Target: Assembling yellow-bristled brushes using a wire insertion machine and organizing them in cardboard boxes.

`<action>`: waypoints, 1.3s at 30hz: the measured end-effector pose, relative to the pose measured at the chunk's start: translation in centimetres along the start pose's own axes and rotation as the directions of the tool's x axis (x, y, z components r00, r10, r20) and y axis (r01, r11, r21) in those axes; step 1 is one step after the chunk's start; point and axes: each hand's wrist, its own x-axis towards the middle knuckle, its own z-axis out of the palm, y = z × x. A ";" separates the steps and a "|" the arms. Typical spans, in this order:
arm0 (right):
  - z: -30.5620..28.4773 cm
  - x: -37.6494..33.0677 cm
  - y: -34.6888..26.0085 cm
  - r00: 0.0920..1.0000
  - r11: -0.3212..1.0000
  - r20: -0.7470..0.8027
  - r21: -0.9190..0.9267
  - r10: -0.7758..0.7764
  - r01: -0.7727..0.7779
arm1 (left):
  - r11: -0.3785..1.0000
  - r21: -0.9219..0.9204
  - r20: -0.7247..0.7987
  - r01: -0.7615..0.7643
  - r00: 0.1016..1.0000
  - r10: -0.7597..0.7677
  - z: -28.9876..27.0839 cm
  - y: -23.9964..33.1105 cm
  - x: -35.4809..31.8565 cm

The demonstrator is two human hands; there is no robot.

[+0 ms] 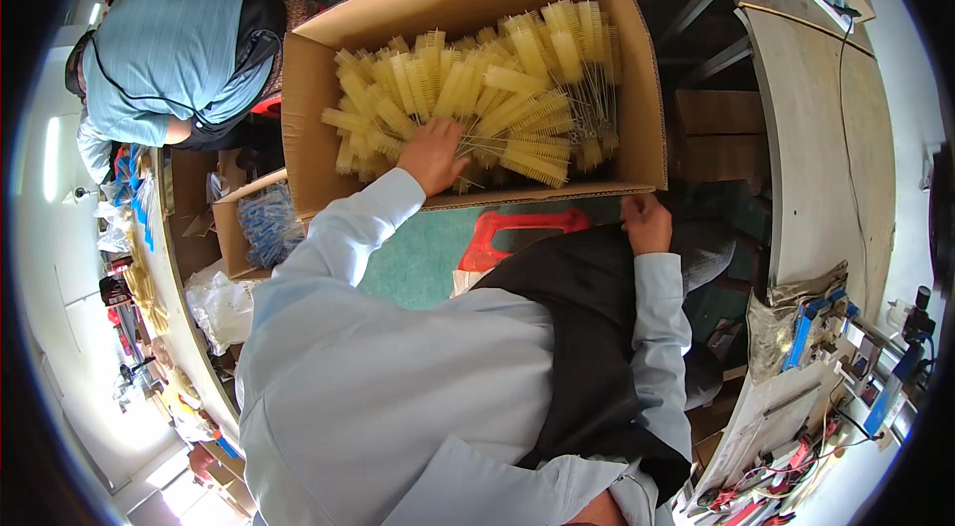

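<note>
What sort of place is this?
Probably a small workshop or factory: a big cardboard box holds a heap of yellow brushes by the person's left hand, a long workbench stands on the right, and another person bends over on the left.

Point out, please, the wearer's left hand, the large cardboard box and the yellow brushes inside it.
Left hand [432, 158]: head view, on the back of the hand.
Large cardboard box [639, 98]: head view, on its right inner wall.
Yellow brushes [456, 87]: head view, on bristles mid-pile.
</note>
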 end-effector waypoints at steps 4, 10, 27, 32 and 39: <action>0.8 0.0 -1.0 0.998 0.997 0.035 -0.060 -0.055 0.057 | 0.996 0.079 0.159 -0.035 0.987 0.022 2.5 1.0 2.2; -0.5 -0.6 0.6 0.997 0.973 0.013 0.215 0.081 -0.082 | 0.983 0.181 0.271 0.035 0.959 -0.084 5.4 2.0 4.6; -2.1 -1.2 0.1 0.997 0.921 0.013 0.381 0.082 -0.081 | 0.683 -0.174 0.106 0.709 0.703 -0.703 4.8 -6.3 -1.2; -2.2 -1.2 0.7 0.996 0.901 0.023 0.425 0.088 -0.089 | 0.612 -0.173 0.222 0.771 0.636 -0.739 3.4 -6.1 -0.8; -2.5 -0.8 0.5 0.994 0.878 0.045 0.465 0.103 -0.112 | 0.558 0.171 0.618 0.812 0.353 -0.703 0.8 -7.1 -4.0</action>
